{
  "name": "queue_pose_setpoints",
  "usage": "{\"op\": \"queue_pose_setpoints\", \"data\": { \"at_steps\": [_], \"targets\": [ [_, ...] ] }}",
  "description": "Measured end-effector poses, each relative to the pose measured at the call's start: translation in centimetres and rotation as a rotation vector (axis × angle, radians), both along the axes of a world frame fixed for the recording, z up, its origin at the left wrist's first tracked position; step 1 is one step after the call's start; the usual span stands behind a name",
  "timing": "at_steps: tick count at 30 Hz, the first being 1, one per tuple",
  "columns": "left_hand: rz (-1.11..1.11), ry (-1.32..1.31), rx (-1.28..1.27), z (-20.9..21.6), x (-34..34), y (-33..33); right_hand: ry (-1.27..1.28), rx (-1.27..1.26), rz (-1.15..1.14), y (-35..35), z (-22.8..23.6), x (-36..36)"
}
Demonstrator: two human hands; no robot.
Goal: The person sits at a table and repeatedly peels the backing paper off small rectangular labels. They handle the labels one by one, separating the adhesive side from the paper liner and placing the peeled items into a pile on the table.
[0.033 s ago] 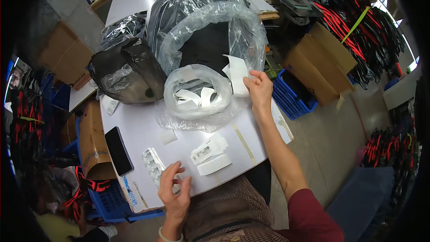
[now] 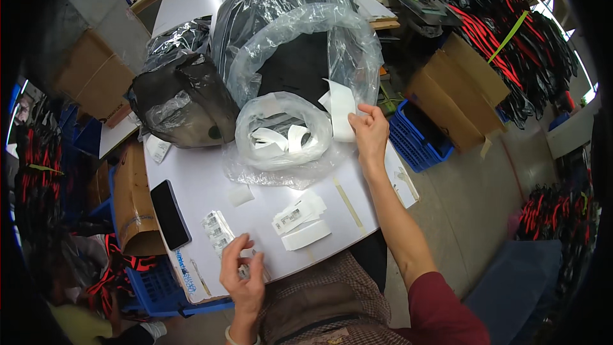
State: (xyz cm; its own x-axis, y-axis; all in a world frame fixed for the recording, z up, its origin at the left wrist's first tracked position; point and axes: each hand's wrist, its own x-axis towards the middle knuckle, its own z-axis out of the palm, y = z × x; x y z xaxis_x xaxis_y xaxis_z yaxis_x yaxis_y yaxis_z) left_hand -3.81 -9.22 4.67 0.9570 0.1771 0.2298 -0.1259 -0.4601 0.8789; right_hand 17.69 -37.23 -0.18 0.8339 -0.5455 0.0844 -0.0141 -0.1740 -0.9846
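My right hand (image 2: 370,133) pinches the edge of a white strip (image 2: 343,114) that stands up beside a clear plastic bag, with another white piece behind it. My left hand (image 2: 243,276) is low over the near edge of the table, thumb and fingers curled but apart. Just beyond and partly under it is a row of printed labels (image 2: 218,230). More printed labels (image 2: 295,213) lie in a loose pile at the middle, with a plain white strip (image 2: 306,236) nearer me. Several white strips (image 2: 271,139) sit inside a small clear bag with a rolled rim (image 2: 246,154).
Beyond stands a large clear bag (image 2: 368,45) of black material, with a dark wrapped bundle (image 2: 182,102) to its left. A black phone (image 2: 170,215) lies at the table's left edge. Right of the table are a blue crate (image 2: 418,140) and an open carton (image 2: 456,99).
My left hand has shifted slightly left and its fingers are more curled. My right hand stays almost in place at the white strip.
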Motion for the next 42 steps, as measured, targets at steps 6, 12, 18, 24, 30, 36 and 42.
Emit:
{"op": "queue_pose_setpoints", "data": {
  "at_steps": [6,12,18,24,30,36,42],
  "targets": [
    [0.294,0.068,-0.047,-1.7,-2.0,4.1,0.112,-0.17,-0.051,1.9,1.6,-0.3],
    [0.247,0.165,-0.278,-2.2,-2.0,3.7,0.213,-0.22,-0.089,2.3,2.3,1.7],
    [0.22,0.196,-0.38,-2.2,-1.4,3.1,0.077,0.192,-0.071,0.1,0.8,4.5],
    [0.316,0.254,-0.387,-2.2,-3.7,6.0,0.033,0.095,0.403,0.5,6.8,4.4],
    [0.393,0.287,-0.18,-4.5,-3.3,7.7,0.147,-0.434,0.417,-4.5,7.2,6.2],
    [0.439,0.32,0.325,-4.6,-1.3,7.5,-0.078,-0.362,0.711,8.3,10.6,-7.6],
    [0.423,0.542,0.028,-4.1,0.1,7.2,-0.28,-0.746,1.218,16.9,3.0,-17.7]
  ]
}}
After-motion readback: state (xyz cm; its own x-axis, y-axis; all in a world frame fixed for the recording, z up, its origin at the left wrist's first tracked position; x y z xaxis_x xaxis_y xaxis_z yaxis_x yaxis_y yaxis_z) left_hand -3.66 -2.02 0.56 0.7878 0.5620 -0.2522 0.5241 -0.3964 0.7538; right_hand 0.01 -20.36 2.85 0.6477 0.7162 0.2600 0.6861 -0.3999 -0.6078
